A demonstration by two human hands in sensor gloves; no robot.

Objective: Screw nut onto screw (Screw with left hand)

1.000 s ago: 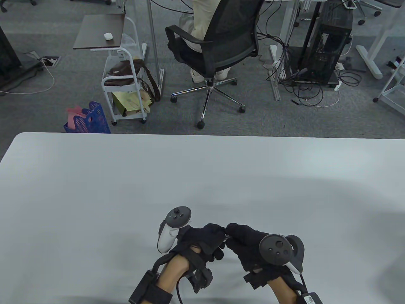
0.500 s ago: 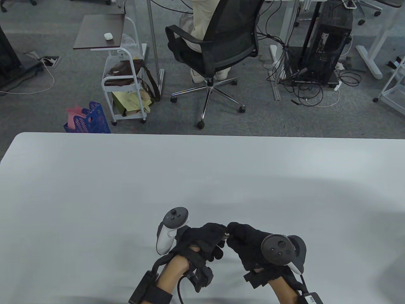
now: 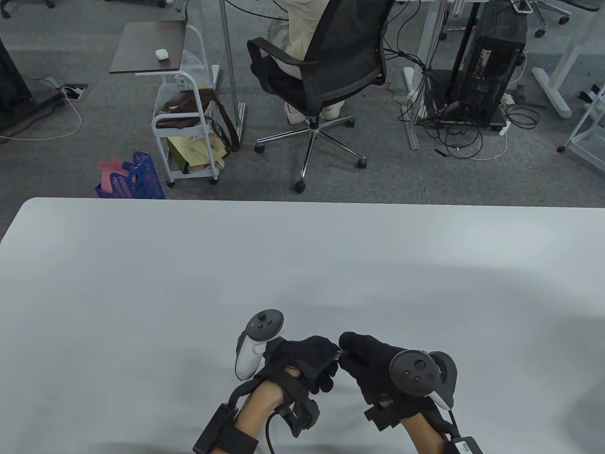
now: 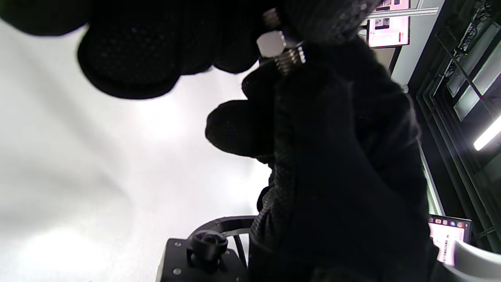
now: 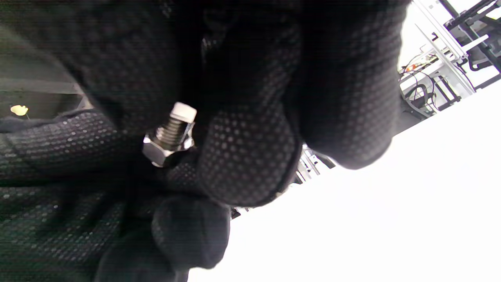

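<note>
**Both hands meet over the near edge of the worktop, nut on the screw between them**

Low in the table view, slightly right of centre, the left hand (image 3: 302, 359) and the right hand (image 3: 373, 364) come together fingertip to fingertip just above the pale worktop (image 3: 142, 283). Each carries a tracker on its back. The small metal parts sit at the point where the fingertips meet, mostly hidden by the black gloves.

In the right wrist view, the screw (image 5: 176, 125) shows its threaded shank and flat end left of centre, with the hexagonal nut (image 5: 162, 150) threaded on it, some thread showing past it. The right hand's fingers (image 5: 242, 156) curl closed around the screw. In the left wrist view, near the top centre, the left hand's fingers (image 4: 129, 58) close in on the nut (image 4: 271, 43), pinching it.

Beyond the worktop's far edge, in the upper half of the table view, stand an office chair (image 3: 326, 71) and a white trolley (image 3: 184, 132).
</note>
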